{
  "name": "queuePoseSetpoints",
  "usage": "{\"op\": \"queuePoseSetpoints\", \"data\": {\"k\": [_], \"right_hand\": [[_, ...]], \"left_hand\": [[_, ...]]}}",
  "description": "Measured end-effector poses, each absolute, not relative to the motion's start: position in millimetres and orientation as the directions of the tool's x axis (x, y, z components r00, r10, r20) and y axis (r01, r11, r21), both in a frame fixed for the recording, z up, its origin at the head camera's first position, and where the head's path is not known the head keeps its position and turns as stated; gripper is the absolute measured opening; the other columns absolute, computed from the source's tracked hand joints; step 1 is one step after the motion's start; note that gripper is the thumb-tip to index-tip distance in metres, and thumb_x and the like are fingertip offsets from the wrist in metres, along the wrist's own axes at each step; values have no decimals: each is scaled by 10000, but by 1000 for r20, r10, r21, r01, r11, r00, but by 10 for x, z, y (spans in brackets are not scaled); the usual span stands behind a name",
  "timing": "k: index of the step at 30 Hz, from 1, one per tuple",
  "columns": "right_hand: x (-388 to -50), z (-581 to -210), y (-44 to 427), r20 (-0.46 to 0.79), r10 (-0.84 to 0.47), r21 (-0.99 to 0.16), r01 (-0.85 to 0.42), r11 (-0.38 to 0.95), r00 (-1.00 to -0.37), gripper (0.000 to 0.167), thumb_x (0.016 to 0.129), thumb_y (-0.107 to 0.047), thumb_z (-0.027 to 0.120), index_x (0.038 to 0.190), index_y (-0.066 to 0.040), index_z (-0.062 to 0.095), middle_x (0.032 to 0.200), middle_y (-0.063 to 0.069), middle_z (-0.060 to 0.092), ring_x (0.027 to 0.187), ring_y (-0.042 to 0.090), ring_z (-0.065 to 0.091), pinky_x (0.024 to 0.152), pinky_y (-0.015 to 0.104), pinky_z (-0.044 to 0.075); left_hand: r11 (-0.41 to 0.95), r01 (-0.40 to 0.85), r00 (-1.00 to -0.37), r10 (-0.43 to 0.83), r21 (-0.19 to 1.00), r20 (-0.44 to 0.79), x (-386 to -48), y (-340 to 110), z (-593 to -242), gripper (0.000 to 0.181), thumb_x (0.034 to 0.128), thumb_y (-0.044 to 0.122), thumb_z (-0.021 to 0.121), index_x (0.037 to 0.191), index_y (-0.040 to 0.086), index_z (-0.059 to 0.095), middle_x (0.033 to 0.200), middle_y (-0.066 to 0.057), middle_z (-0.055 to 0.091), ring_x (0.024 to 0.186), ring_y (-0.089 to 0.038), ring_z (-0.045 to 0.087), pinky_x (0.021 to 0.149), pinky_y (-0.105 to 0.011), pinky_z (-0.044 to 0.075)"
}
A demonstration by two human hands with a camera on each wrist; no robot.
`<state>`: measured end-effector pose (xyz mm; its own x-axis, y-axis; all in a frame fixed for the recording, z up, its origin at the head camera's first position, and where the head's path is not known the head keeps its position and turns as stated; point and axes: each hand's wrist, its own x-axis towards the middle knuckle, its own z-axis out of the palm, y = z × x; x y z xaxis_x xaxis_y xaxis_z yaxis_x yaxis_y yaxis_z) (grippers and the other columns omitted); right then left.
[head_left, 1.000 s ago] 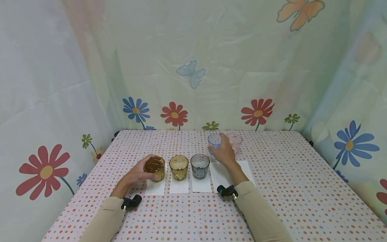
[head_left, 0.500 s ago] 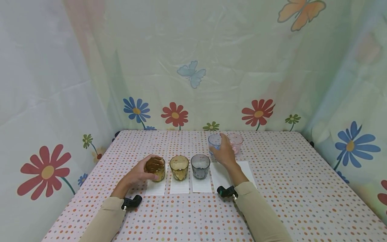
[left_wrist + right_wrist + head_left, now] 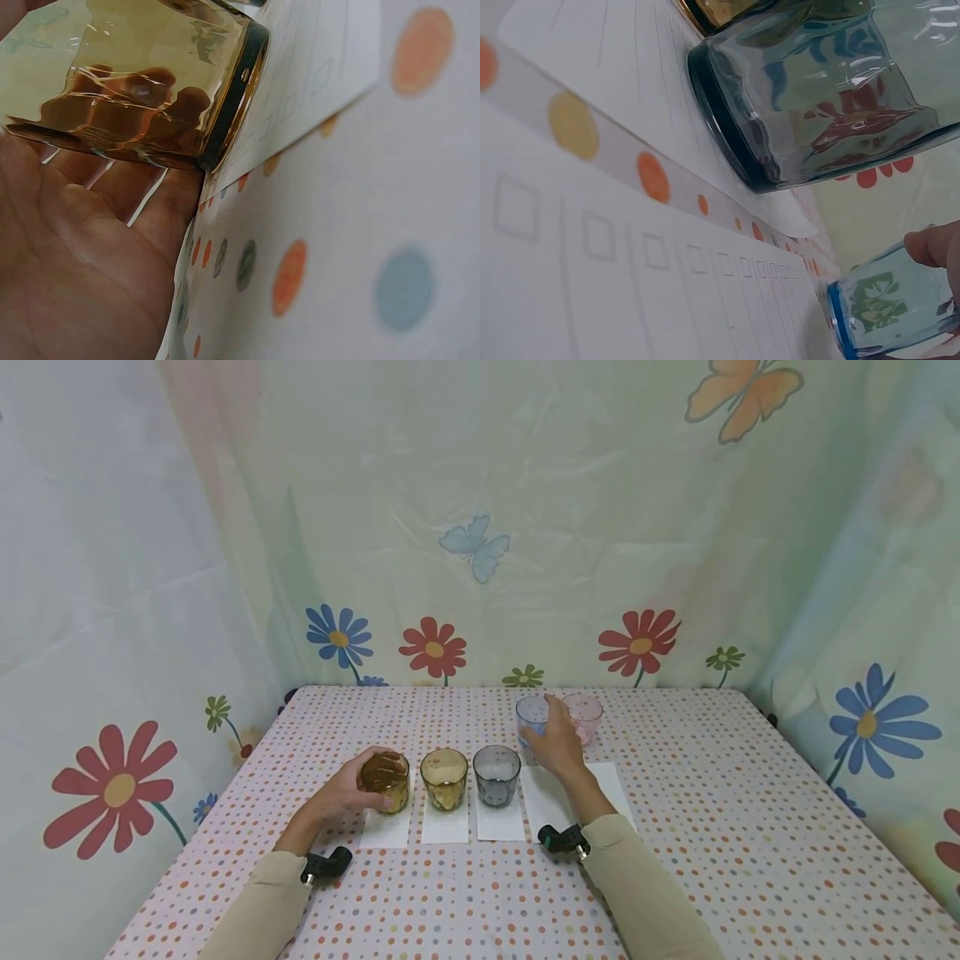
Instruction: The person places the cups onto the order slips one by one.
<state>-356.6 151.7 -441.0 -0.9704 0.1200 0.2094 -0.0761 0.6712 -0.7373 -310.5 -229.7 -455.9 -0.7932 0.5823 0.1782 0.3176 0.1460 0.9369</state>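
Note:
My left hand [image 3: 341, 791] curls round the amber-brown glass [image 3: 386, 782] at the left end of a row of three; in the left wrist view its fingers show through the amber glass [image 3: 142, 82]. Beside it stand a yellowish glass [image 3: 444, 779] and a grey glass [image 3: 497, 776], each upright on white paper. Farther back, my right hand [image 3: 558, 745] has its thumb and fingers round the blue glass [image 3: 529, 717]. A pink glass [image 3: 588, 720] stands just right of those fingers. In the right wrist view the thumb lies against the blue glass [image 3: 892, 300].
White paper strips [image 3: 500, 823] lie under the row of glasses, and a wider white sheet [image 3: 609, 777] lies below my right hand. The dotted tablecloth [image 3: 450, 902] covers the table. A flowered curtain [image 3: 360, 527] hangs behind and on both sides.

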Motion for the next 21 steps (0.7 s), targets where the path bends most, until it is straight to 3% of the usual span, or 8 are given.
{"op": "queuePoseSetpoints", "data": {"k": [13,21], "right_hand": [[-3566,-4465,1532,225,121,-743,-90,663,-967,804,946,-311,673,1588,-88,242,1615,198,266,1395,471,394,1086,636,365],[-3575,-4456,1521,229,127,-763,-97,639,-965,790,953,-326,677,1584,-109,255,1614,182,266,1380,462,411,1068,641,375]], "left_hand": [[125,306,-788,589,944,178,-3091,-2283,-4590,712,818,73,756,1451,8,436,1384,-253,548,1286,-380,548,1027,-317,490],[142,338,-784,590,930,194,-3116,-2291,-4571,710,823,65,758,1454,11,437,1387,-252,551,1290,-428,533,1055,-411,478]]}}
